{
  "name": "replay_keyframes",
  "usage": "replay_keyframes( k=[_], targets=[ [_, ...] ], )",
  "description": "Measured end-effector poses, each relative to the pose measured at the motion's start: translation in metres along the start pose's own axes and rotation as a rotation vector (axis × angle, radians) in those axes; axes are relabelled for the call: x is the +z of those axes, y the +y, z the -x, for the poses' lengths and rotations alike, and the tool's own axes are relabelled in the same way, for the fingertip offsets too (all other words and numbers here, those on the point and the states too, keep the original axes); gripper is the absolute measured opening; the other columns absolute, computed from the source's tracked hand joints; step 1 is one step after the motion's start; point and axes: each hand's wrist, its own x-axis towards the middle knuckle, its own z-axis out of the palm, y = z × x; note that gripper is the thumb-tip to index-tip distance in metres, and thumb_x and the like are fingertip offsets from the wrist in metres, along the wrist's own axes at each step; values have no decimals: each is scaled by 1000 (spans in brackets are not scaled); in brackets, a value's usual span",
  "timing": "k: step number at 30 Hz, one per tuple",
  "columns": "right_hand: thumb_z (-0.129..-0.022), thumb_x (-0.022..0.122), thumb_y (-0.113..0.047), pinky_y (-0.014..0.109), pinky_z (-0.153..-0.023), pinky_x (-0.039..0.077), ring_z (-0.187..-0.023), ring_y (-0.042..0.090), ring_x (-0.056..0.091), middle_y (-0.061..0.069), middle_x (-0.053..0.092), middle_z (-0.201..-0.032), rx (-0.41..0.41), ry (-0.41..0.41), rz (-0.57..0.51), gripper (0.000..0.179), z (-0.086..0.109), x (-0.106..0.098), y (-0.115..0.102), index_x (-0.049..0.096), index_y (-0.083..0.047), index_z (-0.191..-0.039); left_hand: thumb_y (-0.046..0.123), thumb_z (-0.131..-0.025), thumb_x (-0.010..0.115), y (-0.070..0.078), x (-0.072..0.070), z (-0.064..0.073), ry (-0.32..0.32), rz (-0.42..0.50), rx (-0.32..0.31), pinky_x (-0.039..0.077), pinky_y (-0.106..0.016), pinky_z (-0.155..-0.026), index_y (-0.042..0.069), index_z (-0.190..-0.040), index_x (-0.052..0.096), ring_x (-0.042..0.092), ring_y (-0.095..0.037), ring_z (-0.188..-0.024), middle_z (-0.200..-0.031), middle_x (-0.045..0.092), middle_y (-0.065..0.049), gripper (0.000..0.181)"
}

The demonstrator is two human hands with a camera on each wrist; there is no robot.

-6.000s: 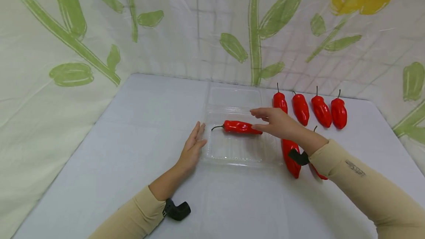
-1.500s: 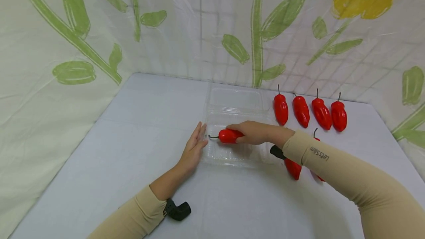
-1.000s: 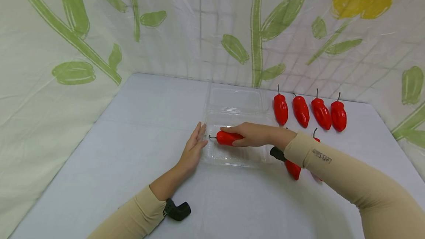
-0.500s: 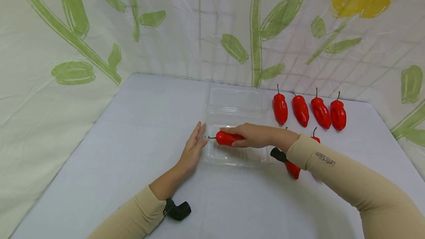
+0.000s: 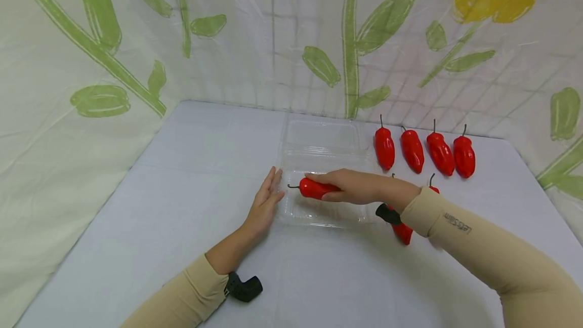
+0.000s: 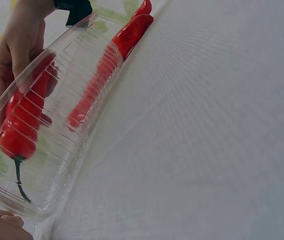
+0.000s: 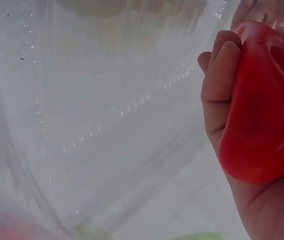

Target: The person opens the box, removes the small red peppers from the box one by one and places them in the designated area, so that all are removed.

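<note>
My right hand (image 5: 352, 186) grips a red chili pepper (image 5: 312, 188) with fingers and thumb over its lower body. The pepper lies sideways above the base of a clear plastic clamshell container (image 5: 328, 224), its thin green stem pointing left. In the right wrist view the pepper (image 7: 262, 110) lies along the palm and curled fingers. My left hand (image 5: 263, 200) rests against the container's left side, its fingers fairly straight. The left wrist view shows the held pepper (image 6: 22, 125) through the ribbed clear wall; whether it touches the base, I cannot tell.
Several red peppers (image 5: 412, 152) stand in a row at the back right, stems away. Nearer lie two more, one (image 5: 403, 233) partly behind the right wrist, another (image 5: 434, 189) mostly under the sleeve. The container's lid (image 5: 323, 135) lies opened backward on the white table (image 5: 205, 166).
Six seconds ago my right hand was at the pepper's tip; it has since moved left and gripped the body. In the last half second hand and pepper shifted slightly right. My left hand stayed put.
</note>
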Motion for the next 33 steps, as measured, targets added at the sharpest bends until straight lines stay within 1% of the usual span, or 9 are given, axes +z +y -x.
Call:
replay_keyframes(
  k=[5,10,15,17,19,23,27,30,33],
  targets=[
    [-91,59,-27,28,-89,49,-113,17,48,-2,52,-133,2,30,-30,65,11,-1,5,27,-25,-148,1,-94,35,-1,0,1,0,0,5,10,-45,-117,1,-149,6,11,-25,-145,-155,18,-14,62],
    [-91,57,-30,28,-87,49,-112,18,48,-1,51,-133,5,87,-69,65,24,-4,7,25,-27,-148,-1,-93,35,-2,0,0,4,19,22,7,-45,-118,-1,-148,6,9,-27,-145,-155,17,-16,63],
    [-91,55,-38,33,-93,48,-119,18,47,-2,46,-141,22,141,-94,66,39,-4,11,22,-33,-148,-1,-93,35,-2,1,0,-3,33,29,5,-44,-118,-1,-149,5,7,-26,-145,-155,14,-17,63],
    [-91,55,-40,36,-96,48,-123,18,45,-3,43,-144,37,162,-107,67,45,-4,12,21,-34,-148,-1,-93,34,-2,1,-1,-8,39,32,4,-44,-118,-1,-148,4,6,-27,-145,-156,13,-17,63],
    [-90,55,-41,38,-96,48,-124,19,45,-3,43,-144,50,185,-121,67,52,-5,13,21,-33,-148,-1,-94,34,-2,0,-1,-9,41,33,4,-44,-118,-1,-148,3,5,-27,-145,-156,13,-17,63],
    [-90,56,-41,37,-92,50,-122,20,46,-1,45,-142,71,245,-127,67,64,-4,16,22,-34,-148,-1,-94,34,-2,1,0,-8,36,31,4,-44,-118,-1,-148,3,5,-27,-145,-156,13,-17,63],
    [-89,57,-41,36,-87,52,-119,22,47,2,46,-140,105,293,-133,67,74,-2,19,22,-38,-147,0,-94,34,-2,1,0,-7,33,28,4,-44,-118,-1,-148,3,5,-26,-145,-156,13,-17,63],
    [-90,55,-40,40,-88,52,-122,24,46,4,44,-143,111,319,-149,67,80,1,22,20,-40,-147,0,-94,34,-2,1,0,-6,34,25,3,-44,-118,-1,-149,3,5,-25,-146,-156,13,-16,63],
    [-92,54,-39,47,-93,49,-128,28,42,5,39,-147,112,344,-167,66,87,3,24,18,-40,-147,0,-94,34,-2,1,-1,-5,31,19,4,-44,-118,0,-149,3,6,-25,-146,-156,13,-15,63]
  ],
)
